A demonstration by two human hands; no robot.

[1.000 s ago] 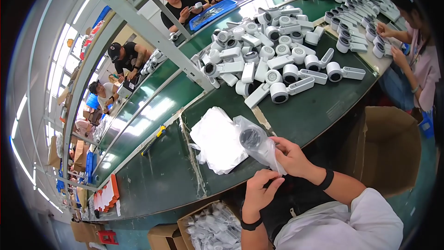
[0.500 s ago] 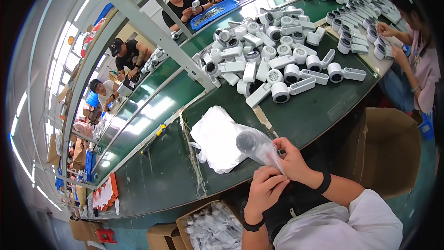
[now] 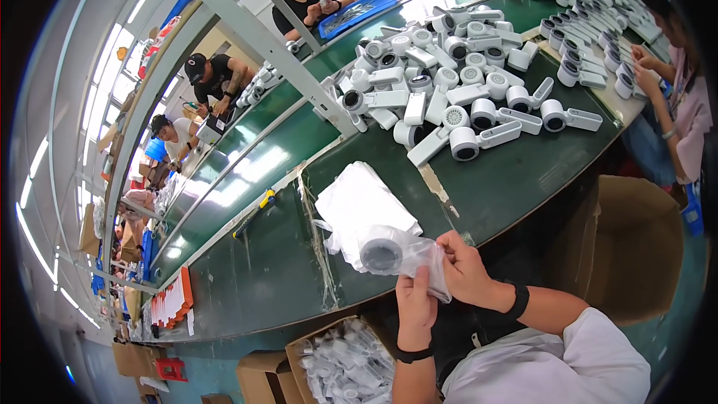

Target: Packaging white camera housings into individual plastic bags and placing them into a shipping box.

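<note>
A white handheld fan [image 3: 380,256] with a dark round face sits inside a clear plastic bag [image 3: 426,258], held over the table's near edge. My left hand [image 3: 416,308] is closed on the bagged fan from below, thumb up against the film. At the bag's right end my right hand [image 3: 468,271] pinches the plastic; its fingertips are partly hidden. The fan's handle is blurred by the film. Just behind the fan lies a stack of flat white bags [image 3: 366,202] on the green table [image 3: 277,269].
Unwrapped fans [image 3: 449,82] are heaped on the table's far right. A yellow-handled tool [image 3: 256,212] lies left. Below stand a carton of bagged fans [image 3: 348,366] and a large open carton [image 3: 636,254]. A metal post [image 3: 262,45] rises beyond; co-workers sit across and at right.
The bagged fan has come nearer and to the left, and tilted flatter. My left hand has shifted from the bag's end to under the fan. The view has turned slightly.
</note>
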